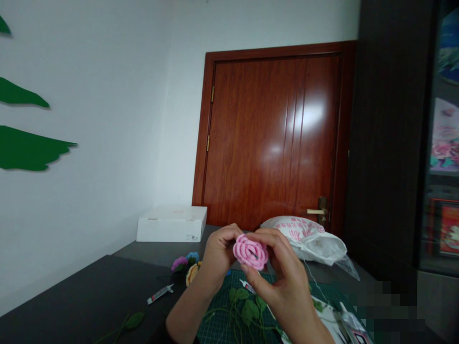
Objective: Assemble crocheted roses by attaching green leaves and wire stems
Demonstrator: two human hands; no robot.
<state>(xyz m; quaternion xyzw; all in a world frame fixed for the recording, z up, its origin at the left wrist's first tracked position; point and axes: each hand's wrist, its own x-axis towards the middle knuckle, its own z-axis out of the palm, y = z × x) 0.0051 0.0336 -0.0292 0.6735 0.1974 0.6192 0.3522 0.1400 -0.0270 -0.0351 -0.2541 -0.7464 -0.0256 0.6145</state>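
A pink knitted-looking flower (250, 252) with ruffled, layered petals is held up between both hands, facing the camera. My left hand (219, 255) has its fingers closed at the flower's left and back side. On the right, my right hand (283, 267) pinches the flower, thumb at its lower edge and fingers over the top. A small dark spot shows at the flower's centre. Below the hands, green leaves with stems (247, 310) lie on a green cutting mat (215, 329).
Purple (179, 263), blue (192, 256) and yellow (192, 274) flowers lie left of the hands, near a glue tube (159, 294). A white box (172, 224) stands behind. A white bag (304, 234) sits back right; tools (349, 325) lie front right. One leaf (134, 320) is front left.
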